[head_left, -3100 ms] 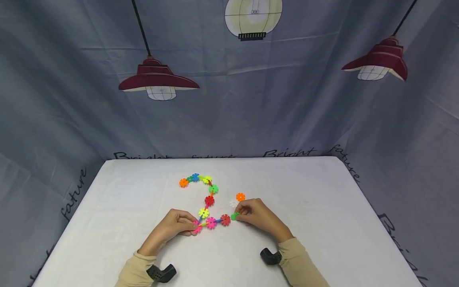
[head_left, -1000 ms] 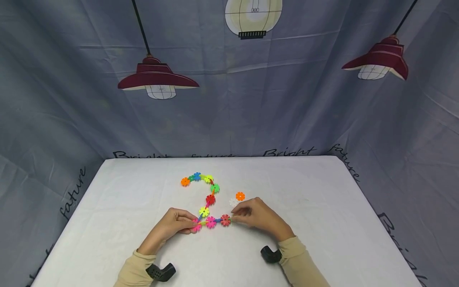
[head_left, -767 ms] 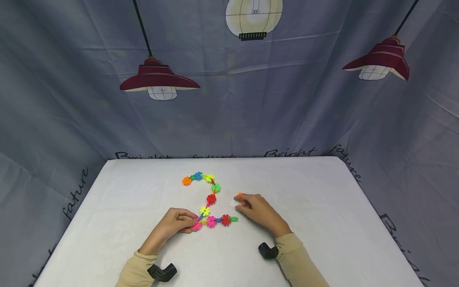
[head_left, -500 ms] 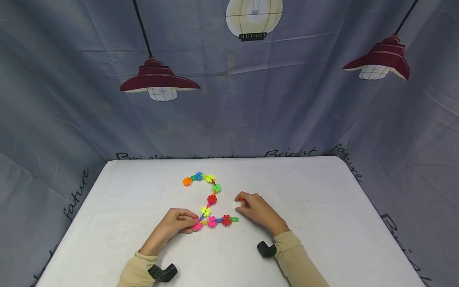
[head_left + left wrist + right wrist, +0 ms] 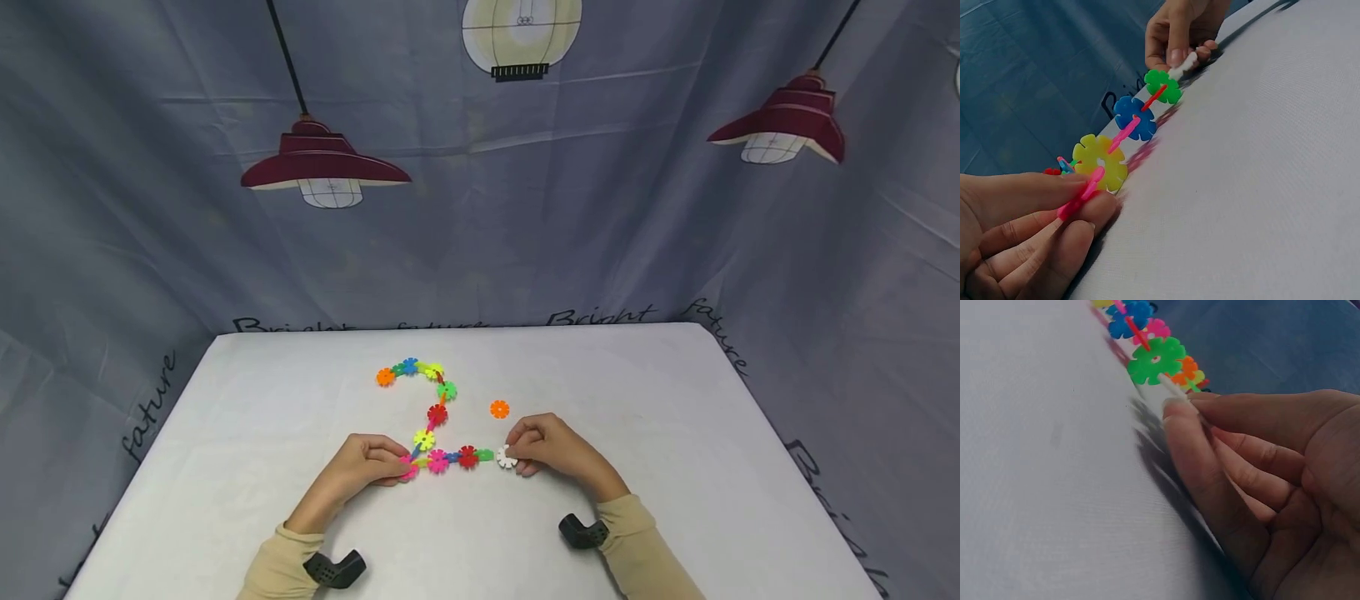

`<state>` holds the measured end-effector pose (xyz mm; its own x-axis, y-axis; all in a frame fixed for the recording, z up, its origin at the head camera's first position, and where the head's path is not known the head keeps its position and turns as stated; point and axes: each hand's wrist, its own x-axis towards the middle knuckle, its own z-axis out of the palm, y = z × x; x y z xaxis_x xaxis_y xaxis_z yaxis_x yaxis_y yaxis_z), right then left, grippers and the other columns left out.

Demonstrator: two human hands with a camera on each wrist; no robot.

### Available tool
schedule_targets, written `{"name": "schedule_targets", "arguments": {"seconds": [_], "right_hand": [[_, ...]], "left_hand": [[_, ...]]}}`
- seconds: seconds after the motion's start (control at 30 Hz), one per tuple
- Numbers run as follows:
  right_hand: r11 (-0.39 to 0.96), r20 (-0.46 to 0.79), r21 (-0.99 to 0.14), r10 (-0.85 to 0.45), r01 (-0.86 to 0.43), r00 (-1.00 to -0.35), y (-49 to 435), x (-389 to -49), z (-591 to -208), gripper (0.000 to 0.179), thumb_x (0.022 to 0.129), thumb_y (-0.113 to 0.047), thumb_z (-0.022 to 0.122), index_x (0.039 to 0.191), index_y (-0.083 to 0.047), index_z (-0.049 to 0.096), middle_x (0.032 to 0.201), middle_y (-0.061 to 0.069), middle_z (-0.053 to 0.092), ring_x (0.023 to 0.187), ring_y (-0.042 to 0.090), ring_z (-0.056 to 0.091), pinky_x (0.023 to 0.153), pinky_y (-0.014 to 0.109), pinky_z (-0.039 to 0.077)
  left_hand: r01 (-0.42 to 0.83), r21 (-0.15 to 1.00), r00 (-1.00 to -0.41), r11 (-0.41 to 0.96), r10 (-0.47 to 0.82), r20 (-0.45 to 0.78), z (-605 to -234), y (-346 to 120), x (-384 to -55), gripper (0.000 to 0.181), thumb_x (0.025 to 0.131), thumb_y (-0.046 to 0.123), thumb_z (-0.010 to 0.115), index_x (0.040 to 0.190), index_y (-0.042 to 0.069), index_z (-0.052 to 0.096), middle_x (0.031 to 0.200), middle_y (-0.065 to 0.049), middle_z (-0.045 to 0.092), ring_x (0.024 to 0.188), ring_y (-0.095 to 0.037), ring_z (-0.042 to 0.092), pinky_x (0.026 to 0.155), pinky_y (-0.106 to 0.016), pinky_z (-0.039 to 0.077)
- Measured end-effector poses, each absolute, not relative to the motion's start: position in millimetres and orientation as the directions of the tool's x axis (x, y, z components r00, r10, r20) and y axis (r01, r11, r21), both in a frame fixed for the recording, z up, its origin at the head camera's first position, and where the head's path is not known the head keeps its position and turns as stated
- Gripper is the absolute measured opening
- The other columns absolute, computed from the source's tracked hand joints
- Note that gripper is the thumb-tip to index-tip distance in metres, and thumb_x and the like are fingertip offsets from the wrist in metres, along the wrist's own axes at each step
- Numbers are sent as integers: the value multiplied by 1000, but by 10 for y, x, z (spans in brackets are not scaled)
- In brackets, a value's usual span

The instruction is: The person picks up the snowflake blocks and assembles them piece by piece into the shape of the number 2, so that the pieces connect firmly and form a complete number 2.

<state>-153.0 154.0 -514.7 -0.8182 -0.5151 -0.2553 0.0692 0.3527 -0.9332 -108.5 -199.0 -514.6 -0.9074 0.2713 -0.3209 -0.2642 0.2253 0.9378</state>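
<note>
A chain of flower-shaped interlocking discs (image 5: 437, 414) in several colours lies on the white table, curved like a figure 2. My left hand (image 5: 366, 463) pinches the pink disc (image 5: 1082, 195) at the chain's lower left corner between thumb and fingers. At the chain's right end sits a green disc (image 5: 1155, 360), slotted to a red disc (image 5: 468, 457). My right hand (image 5: 552, 447) pinches a white disc (image 5: 506, 457) by its edge, right beside that green disc. Whether the white disc touches the green one, I cannot tell. Fingers partly cover the white and pink discs.
One loose orange disc (image 5: 499, 409) lies on the table (image 5: 645, 400), beyond the white disc. A grey-blue curtain (image 5: 480, 250) with printed lamps hangs behind the table's far edge. Each wrist carries a black camera (image 5: 335, 570).
The green disc went from my right hand onto the chain's end. My right hand then took the white disc from near the orange one and brought it to the green disc. My left hand kept its hold.
</note>
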Motion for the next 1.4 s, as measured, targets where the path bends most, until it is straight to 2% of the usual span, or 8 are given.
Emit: {"name": "schedule_targets", "arguments": {"seconds": [0.23, 0.43, 0.73, 0.83, 0.97, 1.07, 1.23, 1.4], "right_hand": [[284, -320, -938, -487, 199, -812, 1566, -1546, -5185, 28, 93, -16, 77, 112, 4, 72, 84, 9, 78, 71, 12, 72, 69, 28, 62], [288, -324, -937, -496, 199, -805, 1558, -1537, -5183, 28, 94, -16, 76, 113, 3, 74, 85, 11, 78, 70, 12, 73, 68, 28, 62], [300, -312, -938, -507, 175, -804, 1574, -1513, -5169, 28, 98, -16, 72, 116, 5, 73, 88, 12, 78, 70, 12, 73, 68, 29, 63], [302, -310, -937, -489, 175, -815, 1593, -1517, -5165, 28, 98, -15, 71, 117, 5, 73, 91, 14, 78, 71, 13, 74, 68, 29, 63], [298, -303, -940, -495, 168, -815, 1593, -1525, -5166, 30, 98, -17, 71, 118, 5, 73, 95, 15, 79, 74, 14, 75, 69, 30, 63], [295, -298, -941, -502, 164, -812, 1580, -1532, -5173, 31, 98, -19, 72, 119, 4, 72, 97, 14, 79, 75, 14, 76, 70, 31, 63], [291, -298, -942, -486, 170, -821, 1542, -1531, -5190, 30, 98, -18, 72, 118, 4, 73, 94, 15, 79, 73, 14, 76, 68, 30, 63], [285, -296, -943, -489, 170, -820, 1465, -1531, -5212, 28, 97, -17, 73, 116, 4, 73, 93, 16, 79, 72, 14, 76, 65, 28, 62]], "left_hand": [[-261, 940, -906, 219, 280, -317, -5152, -1978, -1099, 33, 90, 13, 80, 113, -9, 71, 89, -7, 81, 78, -8, 74, 70, -23, 61], [-238, 923, -916, 303, 247, -317, -5112, -1911, -1094, 35, 85, 20, 86, 110, -2, 74, 86, -3, 78, 75, -11, 72, 69, -24, 60], [-200, 947, -911, 253, 307, -275, -5121, -1870, -1110, 35, 88, 12, 82, 115, -8, 71, 93, -11, 79, 79, -14, 76, 69, -26, 62], [-192, 933, -913, 305, 294, -284, -5100, -1878, -1114, 37, 86, 16, 84, 115, -4, 72, 95, -9, 78, 76, -12, 74, 69, -25, 61], [-51, 865, -970, 498, 182, -162, -4971, -1811, -1087, 36, 78, 23, 92, 106, 7, 76, 88, -3, 73, 64, -8, 63, 61, -21, 51], [89, 785, -993, 614, 120, 18, -4848, -1630, -1069, 32, 74, 21, 94, 99, 10, 78, 87, -2, 70, 65, -11, 58, 60, -22, 46], [303, 672, -952, 675, 243, 185, -4784, -1168, -1098, 28, 77, 18, 92, 102, 10, 80, 94, -1, 72, 78, -15, 61, 70, -23, 47], [428, 490, -904, 759, 359, 233, -4864, -864, -1158, 19, 80, 20, 90, 95, 13, 82, 80, 4, 69, 74, -10, 59, 71, -27, 36]]}}
